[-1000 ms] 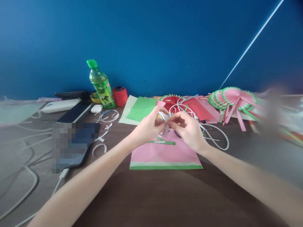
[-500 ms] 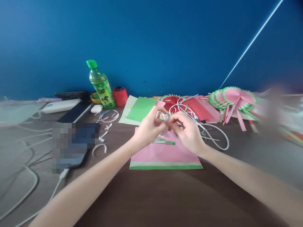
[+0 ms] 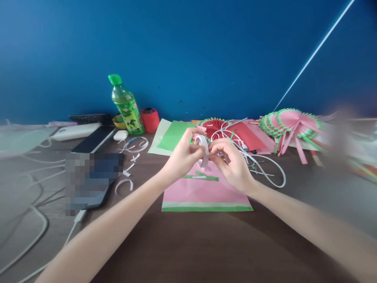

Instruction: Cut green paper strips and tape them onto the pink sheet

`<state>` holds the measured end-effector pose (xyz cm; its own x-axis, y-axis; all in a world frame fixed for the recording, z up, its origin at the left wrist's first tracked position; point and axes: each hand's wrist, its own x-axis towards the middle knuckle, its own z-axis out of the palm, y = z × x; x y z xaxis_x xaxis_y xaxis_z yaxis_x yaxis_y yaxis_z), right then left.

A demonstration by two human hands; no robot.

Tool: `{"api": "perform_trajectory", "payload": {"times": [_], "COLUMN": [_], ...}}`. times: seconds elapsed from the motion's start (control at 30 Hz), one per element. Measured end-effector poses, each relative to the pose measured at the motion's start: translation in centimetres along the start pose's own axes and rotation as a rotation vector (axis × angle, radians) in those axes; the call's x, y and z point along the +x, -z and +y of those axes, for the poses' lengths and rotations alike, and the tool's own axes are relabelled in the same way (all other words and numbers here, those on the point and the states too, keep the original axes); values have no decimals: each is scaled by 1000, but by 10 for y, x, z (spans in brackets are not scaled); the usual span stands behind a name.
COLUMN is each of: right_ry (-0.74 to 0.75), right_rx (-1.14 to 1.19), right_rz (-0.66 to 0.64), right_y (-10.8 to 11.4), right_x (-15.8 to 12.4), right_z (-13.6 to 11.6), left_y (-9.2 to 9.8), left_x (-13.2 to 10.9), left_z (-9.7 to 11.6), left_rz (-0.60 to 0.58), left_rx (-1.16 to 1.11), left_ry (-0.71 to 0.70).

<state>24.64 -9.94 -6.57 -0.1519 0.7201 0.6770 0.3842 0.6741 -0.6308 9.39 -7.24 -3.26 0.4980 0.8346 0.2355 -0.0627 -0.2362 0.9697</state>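
A white roll of tape (image 3: 205,152) stands on edge between my hands, above the pink paper. My left hand (image 3: 186,154) is closed on it, thumb and fingers at the ring's left side. My right hand (image 3: 231,163) pinches at the roll's right edge; what its fingertips hold there is too small to make out. Below them lies the pink sheet (image 3: 203,192), with a pale and a green band (image 3: 207,209) along its near edge. Small green strips (image 3: 210,179) and a white strip rest on that sheet.
Behind are a green sheet (image 3: 175,135), a red folded fan (image 3: 214,127) and tangled white cable (image 3: 273,181). Pink-green paper fans (image 3: 294,122) stand at right. On the left are a bottle (image 3: 128,110), red thread spool (image 3: 150,120), phone (image 3: 103,184) and tape scraps (image 3: 124,186).
The tape roll has turned in my left hand, so its ring now shows more fully. My right fingertips stay close to its edge, and the sheets have not moved.
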Motion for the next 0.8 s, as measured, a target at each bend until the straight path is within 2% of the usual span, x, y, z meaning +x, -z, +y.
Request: {"api": "perform_trajectory", "payload": {"times": [0.13, 0.33, 0.53, 0.8], "right_ry": [-116, -86, -151, -148], "right_rx": [218, 46, 67, 27], "right_rz": [16, 7, 5, 10], "right_y": [-1, 1, 4, 2], "right_x": [-1, 2, 3, 3], "right_z": [1, -2, -4, -10], "left_y": [2, 1, 3, 1], "left_x": [0, -1, 0, -1], "left_z": [-1, -1, -3, -2], "left_rz": [-9, -67, -134, -157], "left_rx": [34, 67, 7, -36], "left_ry": [11, 14, 23, 25]}}
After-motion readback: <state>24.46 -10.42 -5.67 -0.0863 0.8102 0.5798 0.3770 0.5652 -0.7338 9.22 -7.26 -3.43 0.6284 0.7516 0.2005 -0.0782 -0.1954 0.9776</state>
